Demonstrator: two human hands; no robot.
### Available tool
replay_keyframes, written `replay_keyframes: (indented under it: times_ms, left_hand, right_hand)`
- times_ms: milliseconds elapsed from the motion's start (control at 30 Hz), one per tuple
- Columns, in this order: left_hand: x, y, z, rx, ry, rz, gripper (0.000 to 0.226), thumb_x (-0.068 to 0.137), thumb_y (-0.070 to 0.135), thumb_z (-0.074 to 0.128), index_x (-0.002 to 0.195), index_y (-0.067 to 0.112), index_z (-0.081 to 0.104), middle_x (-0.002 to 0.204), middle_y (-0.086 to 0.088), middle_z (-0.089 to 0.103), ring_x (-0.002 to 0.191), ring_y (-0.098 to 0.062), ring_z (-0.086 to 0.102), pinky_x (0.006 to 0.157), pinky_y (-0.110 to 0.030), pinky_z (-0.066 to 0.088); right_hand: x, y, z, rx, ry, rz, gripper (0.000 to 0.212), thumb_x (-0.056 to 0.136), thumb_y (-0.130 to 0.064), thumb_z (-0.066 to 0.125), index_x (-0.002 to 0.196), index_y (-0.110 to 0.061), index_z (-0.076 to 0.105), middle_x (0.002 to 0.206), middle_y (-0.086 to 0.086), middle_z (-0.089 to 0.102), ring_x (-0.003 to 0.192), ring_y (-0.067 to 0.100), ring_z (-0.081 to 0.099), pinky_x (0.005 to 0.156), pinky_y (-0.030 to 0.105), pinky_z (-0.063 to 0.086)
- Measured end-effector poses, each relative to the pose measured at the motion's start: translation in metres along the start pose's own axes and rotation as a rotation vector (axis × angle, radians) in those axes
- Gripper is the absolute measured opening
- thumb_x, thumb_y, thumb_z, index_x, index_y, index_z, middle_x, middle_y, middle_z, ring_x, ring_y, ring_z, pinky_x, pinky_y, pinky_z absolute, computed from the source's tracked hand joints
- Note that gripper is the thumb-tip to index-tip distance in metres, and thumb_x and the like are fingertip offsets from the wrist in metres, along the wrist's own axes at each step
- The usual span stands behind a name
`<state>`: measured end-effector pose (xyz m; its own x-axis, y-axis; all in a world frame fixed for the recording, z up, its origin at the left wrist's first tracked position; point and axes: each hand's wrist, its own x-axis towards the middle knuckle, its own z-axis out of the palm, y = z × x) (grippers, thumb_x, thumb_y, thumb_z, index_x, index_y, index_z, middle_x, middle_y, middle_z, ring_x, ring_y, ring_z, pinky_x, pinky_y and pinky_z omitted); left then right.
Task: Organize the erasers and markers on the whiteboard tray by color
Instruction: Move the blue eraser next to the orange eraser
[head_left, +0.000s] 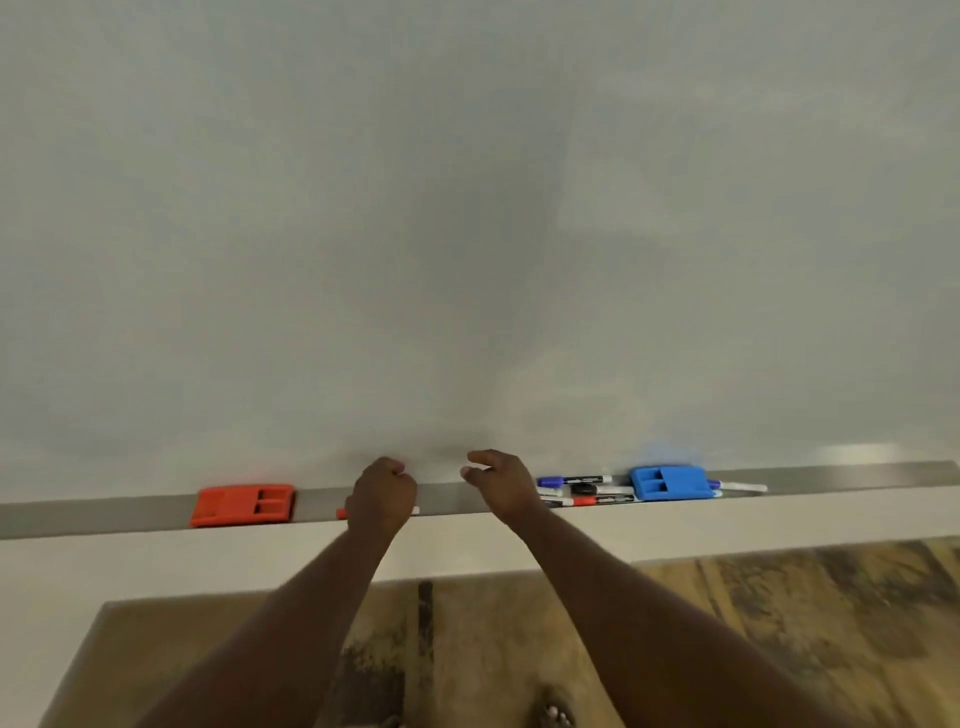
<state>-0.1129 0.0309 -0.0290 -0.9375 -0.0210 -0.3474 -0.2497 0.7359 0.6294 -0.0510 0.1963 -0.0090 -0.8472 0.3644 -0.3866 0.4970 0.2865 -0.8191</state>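
Over the tray (130, 512), left hand (381, 498) fisted, right hand (501, 483) half-curled

My left hand (382, 493) curls over a red-capped marker (342, 513) lying on the long grey metal tray (104, 512), right of the red plastic eraser (242, 505). My right hand (501, 480) hovers with fingers spread, left of a marker cluster (587, 491) touching the blue plastic eraser (670, 483).
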Motion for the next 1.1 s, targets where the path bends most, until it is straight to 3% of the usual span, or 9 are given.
replay_keyframes:
  times_ms: [100,233,400,533,633,700,833,967,1100]
  left_hand:
    - [-0.015,0.03,0.042,0.001,-0.098,0.051,0.037,0.088,0.02,0.05,0.122,0.017,0.065,0.13,-0.007,0.064,0.122,-0.029,0.058,0.105,-0.034,0.043]
    - [-0.039,0.073,0.102,0.041,-0.207,0.106,0.034,0.088,0.02,0.053,0.118,0.015,0.067,0.127,-0.009,0.066,0.119,-0.029,0.059,0.098,-0.03,0.044]
    - [-0.067,0.116,0.163,0.095,-0.327,0.183,0.031,0.091,0.024,0.051,0.116,0.015,0.065,0.122,-0.008,0.066,0.11,-0.026,0.061,0.083,-0.027,0.042]
    - [-0.083,0.142,0.199,0.053,-0.355,0.171,0.035,0.091,0.022,0.055,0.123,0.012,0.063,0.127,-0.009,0.065,0.118,-0.027,0.059,0.09,-0.027,0.043]
    - [-0.089,0.159,0.22,0.082,-0.404,0.177,0.03,0.09,0.024,0.055,0.115,0.012,0.065,0.118,-0.012,0.068,0.107,-0.028,0.062,0.087,-0.031,0.047]
    - [-0.092,0.169,0.234,0.075,-0.447,0.165,0.035,0.092,0.025,0.055,0.124,0.013,0.062,0.126,-0.011,0.064,0.111,-0.026,0.061,0.089,-0.031,0.047]
    - [-0.096,0.185,0.258,0.002,-0.53,0.092,0.057,0.095,0.027,0.055,0.149,0.016,0.039,0.155,-0.008,0.039,0.138,-0.025,0.042,0.104,-0.026,0.036]
    - [-0.096,0.196,0.275,-0.003,-0.572,0.049,0.062,0.095,0.026,0.056,0.152,0.015,0.032,0.156,-0.011,0.035,0.138,-0.027,0.041,0.092,-0.024,0.034]
    - [-0.095,0.203,0.281,-0.025,-0.607,0.043,0.061,0.092,0.02,0.059,0.149,0.018,0.037,0.145,-0.012,0.048,0.122,-0.026,0.054,0.094,-0.032,0.044]
  right_hand:
    - [-0.003,0.028,-0.051,0.061,0.028,0.032,0.039,0.087,-0.023,0.071,0.125,-0.01,0.068,0.124,0.011,0.07,0.099,0.013,0.071,0.087,0.02,0.054]
    - [-0.005,0.07,-0.115,0.022,0.094,0.076,0.042,0.088,-0.027,0.068,0.127,-0.013,0.067,0.132,0.005,0.066,0.122,0.02,0.059,0.104,0.03,0.045]
    - [-0.004,0.12,-0.178,-0.03,0.129,0.125,0.042,0.091,-0.028,0.065,0.129,-0.011,0.065,0.13,0.006,0.066,0.121,0.022,0.059,0.099,0.029,0.044]
    - [0.002,0.15,-0.216,0.01,0.159,0.175,0.047,0.09,-0.026,0.067,0.132,-0.009,0.062,0.134,0.007,0.063,0.127,0.025,0.057,0.105,0.032,0.042]
    - [0.007,0.166,-0.238,0.025,0.199,0.22,0.053,0.09,-0.025,0.067,0.14,-0.01,0.055,0.141,0.008,0.057,0.128,0.025,0.054,0.101,0.029,0.041]
    - [0.011,0.177,-0.251,0.025,0.237,0.245,0.056,0.091,-0.026,0.066,0.143,-0.014,0.051,0.143,0.008,0.055,0.124,0.025,0.055,0.094,0.026,0.043]
    - [0.018,0.193,-0.273,-0.002,0.295,0.265,0.06,0.088,-0.023,0.067,0.144,-0.015,0.047,0.146,0.009,0.05,0.131,0.027,0.051,0.106,0.036,0.045]
    - [0.025,0.203,-0.285,-0.079,0.323,0.275,0.059,0.085,-0.018,0.066,0.14,-0.01,0.048,0.14,0.013,0.052,0.13,0.031,0.049,0.109,0.04,0.043]
    - [0.034,0.207,-0.291,-0.174,0.316,0.315,0.038,0.079,-0.018,0.061,0.116,-0.011,0.055,0.111,0.009,0.062,0.109,0.031,0.059,0.098,0.046,0.051]
